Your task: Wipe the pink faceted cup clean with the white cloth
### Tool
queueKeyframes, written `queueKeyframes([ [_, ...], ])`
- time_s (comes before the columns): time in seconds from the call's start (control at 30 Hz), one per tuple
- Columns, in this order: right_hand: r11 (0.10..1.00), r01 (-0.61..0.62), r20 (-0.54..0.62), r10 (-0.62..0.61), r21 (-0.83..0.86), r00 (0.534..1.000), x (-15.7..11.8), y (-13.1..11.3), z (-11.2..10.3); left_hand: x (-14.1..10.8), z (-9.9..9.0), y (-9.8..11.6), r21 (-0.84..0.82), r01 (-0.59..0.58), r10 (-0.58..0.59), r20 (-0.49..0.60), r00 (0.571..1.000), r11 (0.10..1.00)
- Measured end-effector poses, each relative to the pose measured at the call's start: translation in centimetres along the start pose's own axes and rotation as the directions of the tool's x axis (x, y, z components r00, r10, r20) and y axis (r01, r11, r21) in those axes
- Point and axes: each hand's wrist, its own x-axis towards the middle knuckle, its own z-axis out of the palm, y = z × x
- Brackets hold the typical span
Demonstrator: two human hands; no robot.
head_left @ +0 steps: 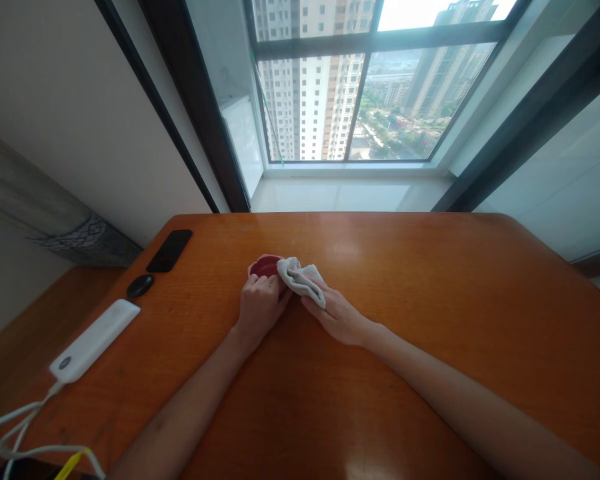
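My left hand (261, 303) is closed on the near rim of a small pinkish-red dish (266, 265), which looks like a shallow bowl with a wavy edge. A folded whitish cloth (303, 279) is in my right hand (337, 315), its fingers pressed along the near side of it. The cloth lies against the right edge of the dish and hides part of it. Both hands meet near the middle of the wooden table (430, 300), low over its surface. My left fingertips are partly hidden behind the knuckles.
Along the table's left side lie a black phone (170, 251), a black computer mouse (141, 286) and a white power strip (95, 340) with white cables (25, 427). A yellow cable (71, 465) shows at the lower left. Beyond the far edge is a window (357, 107).
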Motion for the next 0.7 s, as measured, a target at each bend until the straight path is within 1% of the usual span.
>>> queueKeyframes([
  [0.1, 0.988, -0.024, -0.064, 0.034, 0.149, 0.997, 0.2, 0.1, -0.2, 0.1, -0.1, 0.2, 0.046, -0.015, 0.016, -0.017, 1.0, 0.999],
  [0.13, 0.971, -0.052, -0.101, 0.077, 0.231, 0.992, 0.3, 0.3, -0.3, 0.2, -0.1, 0.3, 0.056, -0.019, 0.02, -0.027, 0.999, 0.998],
  [0.17, 0.941, -0.092, -0.144, 0.146, 0.325, 0.979, 0.3, 0.6, -0.4, 0.2, -0.1, 0.3, 0.057, -0.021, 0.023, -0.037, 0.999, 0.998],
  [0.2, 0.897, -0.136, -0.19, 0.233, 0.421, 0.954, 0.3, 1.0, -0.4, 0.2, -0.1, 0.4, 0.048, -0.021, 0.023, -0.047, 0.999, 0.999],
  [0.23, 0.838, -0.175, -0.227, 0.331, 0.516, 0.916, 0.3, 1.5, -0.4, 0.2, -0.2, 0.4, 0.032, -0.018, 0.02, -0.055, 0.998, 0.999],
  [0.27, 0.775, -0.204, -0.268, 0.433, 0.598, 0.861, 0.3, 2.0, -0.4, 0.2, -0.2, 0.4, 0.01, -0.018, 0.019, -0.062, 0.998, 1.0],
  [0.3, 0.719, -0.204, -0.3, 0.507, 0.665, 0.808, 0.3, 2.6, -0.4, 0.2, -0.2, 0.3, -0.015, -0.022, 0.021, -0.069, 0.997, 1.0],
  [0.33, 0.671, -0.175, -0.326, 0.551, 0.72, 0.768, 0.3, 3.1, -0.3, 0.1, -0.2, 0.2, -0.042, -0.031, 0.028, -0.075, 0.997, 0.999],
  [0.4, 0.613, -0.101, -0.371, 0.592, 0.784, 0.715, 0.3, 3.8, -0.1, 0.0, -0.2, -0.1, -0.099, -0.062, 0.054, -0.083, 0.995, 0.993],
  [0.47, 0.62, -0.042, -0.436, 0.596, 0.783, 0.674, 0.2, 4.1, 0.0, -0.1, -0.3, -0.4, -0.168, -0.099, 0.086, -0.083, 0.993, 0.981],
  [0.57, 0.715, -0.007, -0.574, 0.568, 0.699, 0.59, 0.0, 3.7, 0.2, -0.1, -0.7, -0.7, -0.295, -0.173, 0.165, -0.051, 0.985, 0.94],
  [0.63, 0.775, -0.018, -0.653, 0.544, 0.631, 0.526, -0.1, 3.1, 0.2, 0.0, -1.0, -0.6, -0.384, -0.226, 0.239, -0.015, 0.971, 0.895],
  [0.7, 0.824, -0.061, -0.716, 0.523, 0.563, 0.462, -0.1, 2.6, 0.3, 0.1, -1.2, -0.5, -0.46, -0.261, 0.298, 0.008, 0.955, 0.849],
])
